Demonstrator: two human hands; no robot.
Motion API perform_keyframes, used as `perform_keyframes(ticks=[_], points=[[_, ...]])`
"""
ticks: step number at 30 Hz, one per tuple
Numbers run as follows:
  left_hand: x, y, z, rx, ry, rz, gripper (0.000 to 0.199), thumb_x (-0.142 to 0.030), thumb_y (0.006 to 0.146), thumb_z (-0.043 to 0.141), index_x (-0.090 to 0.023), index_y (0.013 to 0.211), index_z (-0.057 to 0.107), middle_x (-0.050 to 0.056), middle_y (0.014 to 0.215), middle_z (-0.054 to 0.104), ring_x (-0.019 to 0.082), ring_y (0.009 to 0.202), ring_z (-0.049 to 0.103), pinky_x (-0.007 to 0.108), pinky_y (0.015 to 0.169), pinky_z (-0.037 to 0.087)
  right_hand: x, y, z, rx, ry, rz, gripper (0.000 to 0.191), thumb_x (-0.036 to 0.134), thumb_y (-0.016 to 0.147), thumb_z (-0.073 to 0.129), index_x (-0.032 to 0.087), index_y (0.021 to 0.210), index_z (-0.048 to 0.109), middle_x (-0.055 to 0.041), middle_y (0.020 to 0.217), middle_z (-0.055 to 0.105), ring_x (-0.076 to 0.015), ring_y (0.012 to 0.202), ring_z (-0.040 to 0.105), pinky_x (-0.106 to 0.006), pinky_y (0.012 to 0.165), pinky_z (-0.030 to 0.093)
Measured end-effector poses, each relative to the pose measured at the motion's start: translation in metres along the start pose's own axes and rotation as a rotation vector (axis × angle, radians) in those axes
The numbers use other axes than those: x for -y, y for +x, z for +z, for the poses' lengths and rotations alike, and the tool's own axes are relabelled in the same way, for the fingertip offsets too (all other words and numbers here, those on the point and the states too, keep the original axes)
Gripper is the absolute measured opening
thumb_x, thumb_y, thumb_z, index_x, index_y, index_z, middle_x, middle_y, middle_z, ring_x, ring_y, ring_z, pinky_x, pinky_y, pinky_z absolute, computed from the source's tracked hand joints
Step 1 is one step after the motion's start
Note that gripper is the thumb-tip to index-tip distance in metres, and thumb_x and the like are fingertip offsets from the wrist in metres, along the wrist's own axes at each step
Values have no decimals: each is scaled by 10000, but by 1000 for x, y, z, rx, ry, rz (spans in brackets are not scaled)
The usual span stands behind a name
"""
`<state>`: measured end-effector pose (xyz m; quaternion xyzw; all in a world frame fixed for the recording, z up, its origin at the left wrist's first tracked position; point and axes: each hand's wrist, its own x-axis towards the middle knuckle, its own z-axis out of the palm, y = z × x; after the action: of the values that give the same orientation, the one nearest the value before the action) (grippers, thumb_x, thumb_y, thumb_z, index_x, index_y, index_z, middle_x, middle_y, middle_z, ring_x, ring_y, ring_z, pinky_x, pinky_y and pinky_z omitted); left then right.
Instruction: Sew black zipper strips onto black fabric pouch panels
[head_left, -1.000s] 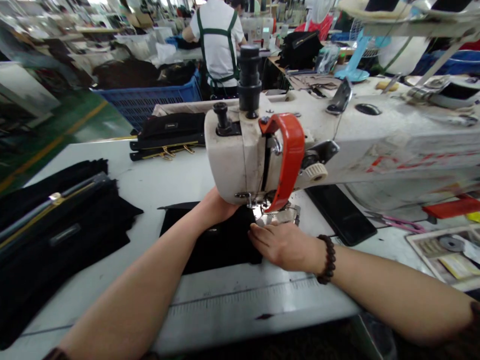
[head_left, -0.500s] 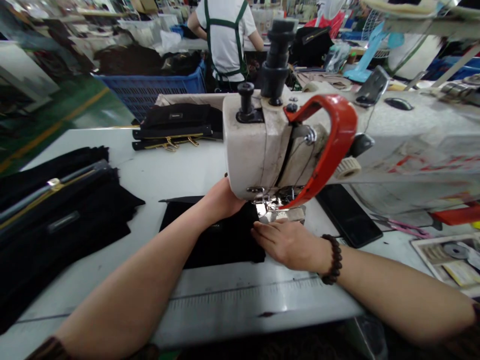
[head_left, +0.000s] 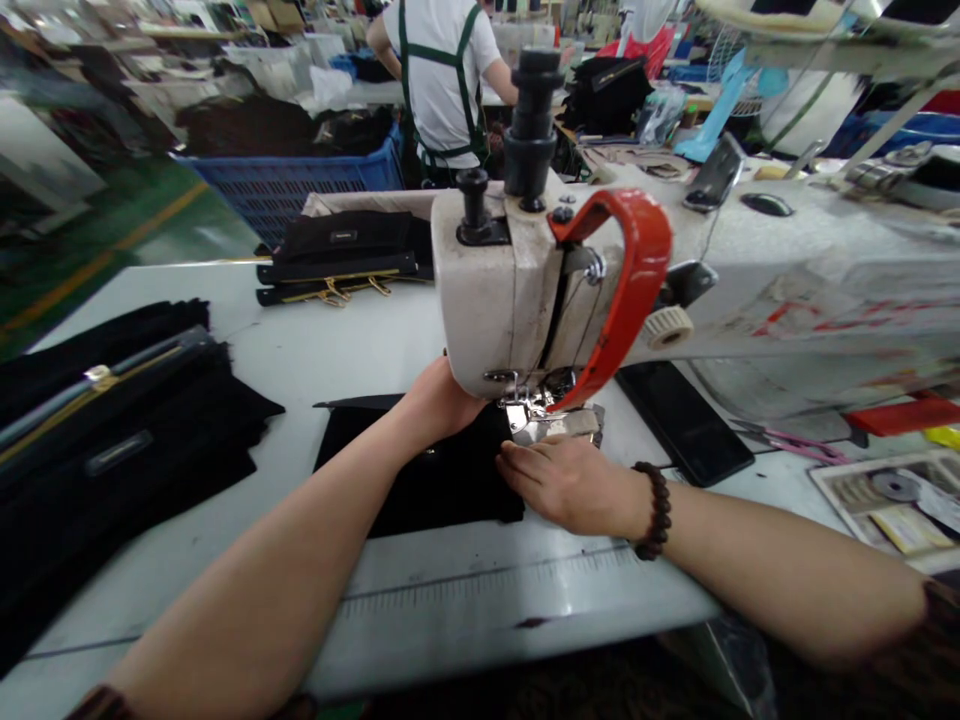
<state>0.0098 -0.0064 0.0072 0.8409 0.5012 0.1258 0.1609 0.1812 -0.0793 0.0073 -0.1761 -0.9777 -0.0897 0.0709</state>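
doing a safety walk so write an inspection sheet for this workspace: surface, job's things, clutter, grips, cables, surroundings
surface: pale table, printed ruler scale near its front edge
job's things: black fabric at the stitching area of the sewing machine
clutter: phone, pink-handled scissors and tray to the right; black pieces to the left
grips: left grip on the black fabric, partly hidden behind the sewing machine; right grip at the fabric's right edge
cables: nothing seen
surroundings: person, back turned; loaded blue basket

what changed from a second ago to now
The sewing machine head now sits farther right in the picture, likely from camera movement, and more of a co-worker's right forearm shows. The left hand and right hand stay on the black fabric.
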Motion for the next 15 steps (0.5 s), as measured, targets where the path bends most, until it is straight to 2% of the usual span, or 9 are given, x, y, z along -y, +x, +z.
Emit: perform_keyframes(ticks=[7, 11, 15], points=[[-2, -2, -3, -3, 73, 11, 204, -173, 770, 478, -160, 904, 632, 88, 998, 648, 260, 980, 565, 352, 838, 448, 1, -1, 2, -22, 13, 2, 301, 51, 842, 302, 76, 895, 598, -139, 909, 619, -156, 666, 564, -263, 509, 430], [1, 0, -2, 5, 83, 15, 169, -143, 743, 486, -149, 812, 640, 83, 882, 666, 251, 897, 592, 345, 797, 463, -1, -1, 2, 53, 44, 24, 296, 51, 842, 303, 79, 931, 584, -142, 941, 610, -161, 708, 572, -272, 533, 440], [2, 1, -4, 23, 69, 53, 155, -138, 734, 486, -143, 763, 638, 74, 816, 663, 227, 814, 602, 326, 765, 470, -2, -1, 2, 42, 38, 14, 285, 51, 850, 309, 78, 919, 585, -134, 920, 613, -155, 725, 573, -260, 547, 438]])
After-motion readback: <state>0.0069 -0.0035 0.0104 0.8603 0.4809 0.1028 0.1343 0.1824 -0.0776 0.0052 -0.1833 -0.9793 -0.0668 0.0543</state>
